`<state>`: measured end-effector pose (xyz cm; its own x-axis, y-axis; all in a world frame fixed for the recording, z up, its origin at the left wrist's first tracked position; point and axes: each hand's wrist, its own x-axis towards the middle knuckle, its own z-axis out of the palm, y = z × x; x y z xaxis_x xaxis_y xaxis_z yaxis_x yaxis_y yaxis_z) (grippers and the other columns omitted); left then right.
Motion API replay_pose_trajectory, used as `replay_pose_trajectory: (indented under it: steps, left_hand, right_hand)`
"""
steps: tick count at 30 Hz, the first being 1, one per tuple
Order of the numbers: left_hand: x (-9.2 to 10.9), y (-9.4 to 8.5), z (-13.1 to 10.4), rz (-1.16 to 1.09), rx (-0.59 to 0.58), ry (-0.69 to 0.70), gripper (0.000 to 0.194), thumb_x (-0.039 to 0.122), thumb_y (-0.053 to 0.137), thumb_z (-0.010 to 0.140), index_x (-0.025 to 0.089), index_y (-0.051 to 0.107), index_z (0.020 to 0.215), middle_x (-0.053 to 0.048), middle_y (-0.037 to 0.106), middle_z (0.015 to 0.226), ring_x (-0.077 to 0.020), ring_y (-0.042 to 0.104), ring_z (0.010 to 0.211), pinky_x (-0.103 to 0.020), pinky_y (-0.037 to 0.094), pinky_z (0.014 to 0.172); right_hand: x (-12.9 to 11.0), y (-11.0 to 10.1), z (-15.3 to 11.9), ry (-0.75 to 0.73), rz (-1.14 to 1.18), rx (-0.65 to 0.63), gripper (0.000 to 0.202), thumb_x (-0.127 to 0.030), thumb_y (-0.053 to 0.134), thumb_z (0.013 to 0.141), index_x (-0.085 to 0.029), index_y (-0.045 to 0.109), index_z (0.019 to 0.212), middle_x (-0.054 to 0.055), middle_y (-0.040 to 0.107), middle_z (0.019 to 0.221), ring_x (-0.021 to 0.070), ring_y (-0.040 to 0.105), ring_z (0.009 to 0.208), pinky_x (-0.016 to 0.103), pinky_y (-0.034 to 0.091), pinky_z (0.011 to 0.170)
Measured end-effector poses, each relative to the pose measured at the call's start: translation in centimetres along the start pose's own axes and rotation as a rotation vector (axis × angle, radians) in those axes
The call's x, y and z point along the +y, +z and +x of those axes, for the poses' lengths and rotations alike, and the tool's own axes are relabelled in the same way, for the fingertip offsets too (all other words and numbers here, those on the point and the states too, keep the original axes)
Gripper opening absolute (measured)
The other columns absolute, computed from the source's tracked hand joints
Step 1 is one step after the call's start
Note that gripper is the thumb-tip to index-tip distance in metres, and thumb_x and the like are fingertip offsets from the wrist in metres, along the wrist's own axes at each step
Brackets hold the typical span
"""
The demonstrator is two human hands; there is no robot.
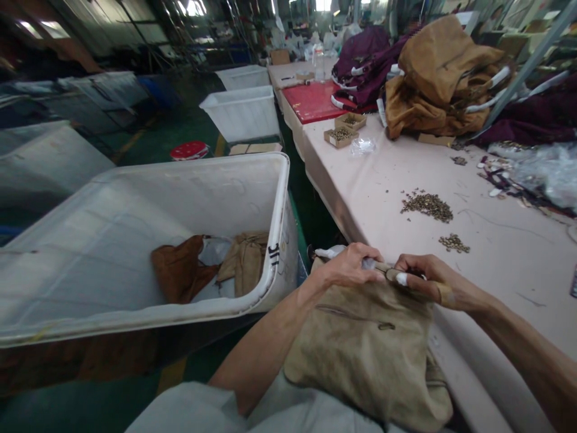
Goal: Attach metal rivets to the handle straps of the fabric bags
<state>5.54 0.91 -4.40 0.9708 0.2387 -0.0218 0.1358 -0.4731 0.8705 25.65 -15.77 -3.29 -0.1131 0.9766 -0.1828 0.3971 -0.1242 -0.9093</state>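
Observation:
A tan handbag (360, 355) with a zipper across its front rests on my lap, against the table's edge. My left hand (356, 264) is closed on the bag's top edge, near a bit of white wrapping. Close beside it, my right hand (428, 279) pinches the same edge by a small tab; a white covering is on one fingertip and a tan band is round the thumb side. What exactly lies between the right fingers is hidden. On the table beyond my right hand are a larger pile of small brass-coloured metal pieces (428, 206) and a smaller pile (454, 243).
At left stands a big white bin (135, 319) with brown and tan bags inside. On the table (374, 198) are small cardboard boxes (341, 136) of metal pieces, a red board (313, 102), brown bags (446, 78), purple bags (360, 54) and clear plastic (550, 174). A red stool (189, 150) stands behind the bin.

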Motion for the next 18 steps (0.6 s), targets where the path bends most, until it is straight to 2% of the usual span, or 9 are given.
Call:
replay_pose_trajectory:
  steps: [4, 7, 10, 12, 15, 18]
  left_hand:
    - [0.4, -0.2, -0.6, -0.027, 0.05, 0.016, 0.033, 0.037, 0.077, 0.078, 0.013, 0.077, 0.1, -0.002, 0.067, 0.082, -0.0142, 0.056, 0.076, -0.022, 0.04, 0.066]
    - [0.9, -0.6, -1.0, -0.072, 0.062, 0.013, 0.037, 0.041, 0.077, 0.079, 0.013, 0.076, 0.104, -0.003, 0.068, 0.084, -0.0139, 0.056, 0.076, -0.022, 0.04, 0.066]
    - [0.7, -1.2, -1.6, -0.096, 0.053, 0.011, 0.041, 0.043, 0.079, 0.078, 0.012, 0.075, 0.105, -0.003, 0.069, 0.086, -0.0129, 0.055, 0.073, -0.022, 0.039, 0.063]
    - [0.0, -1.5, -2.0, -0.054, 0.068, 0.002, 0.036, 0.035, 0.079, 0.076, 0.012, 0.075, 0.104, -0.003, 0.069, 0.085, -0.0129, 0.056, 0.072, -0.022, 0.039, 0.063]
    - [-1.3, -1.7, -2.7, 0.118, 0.215, -0.014, 0.03, 0.014, 0.073, 0.07, 0.012, 0.075, 0.1, -0.005, 0.072, 0.09, -0.0166, 0.061, 0.08, -0.024, 0.043, 0.07]
    - [-1.8, -2.2, -3.5, 0.317, 0.423, -0.056, 0.026, 0.009, 0.069, 0.069, 0.012, 0.075, 0.095, -0.008, 0.073, 0.093, -0.0207, 0.065, 0.088, -0.028, 0.045, 0.079]
  right_hand:
    - [-0.3, 0.1, -0.4, -0.007, 0.143, -0.054, 0.039, -0.055, 0.065, 0.093, -0.016, 0.064, 0.094, 0.001, 0.054, 0.08, 0.0143, 0.042, 0.071, 0.026, 0.032, 0.061]
    - [-0.8, 0.3, -0.4, -0.011, 0.287, -0.069, 0.04, -0.056, 0.067, 0.091, -0.016, 0.065, 0.096, 0.002, 0.054, 0.082, 0.0156, 0.043, 0.073, 0.027, 0.032, 0.063]
    - [-1.2, 0.5, -0.6, 0.001, 0.368, -0.034, 0.039, -0.054, 0.071, 0.088, -0.016, 0.067, 0.099, 0.004, 0.057, 0.085, 0.017, 0.046, 0.075, 0.028, 0.035, 0.063]
    - [-1.8, 0.6, -1.2, -0.006, 0.4, 0.004, 0.038, -0.052, 0.073, 0.088, -0.017, 0.068, 0.1, 0.006, 0.061, 0.087, 0.0177, 0.049, 0.076, 0.028, 0.037, 0.064]
    - [-3.8, 0.8, -2.7, -0.048, 0.384, 0.018, 0.036, -0.053, 0.071, 0.088, -0.018, 0.07, 0.097, 0.007, 0.063, 0.087, 0.0195, 0.053, 0.077, 0.029, 0.042, 0.064]
    - [-6.5, 1.9, -4.6, -0.104, 0.238, 0.016, 0.035, -0.054, 0.068, 0.088, -0.019, 0.072, 0.09, 0.007, 0.066, 0.084, 0.0228, 0.059, 0.077, 0.03, 0.049, 0.063]
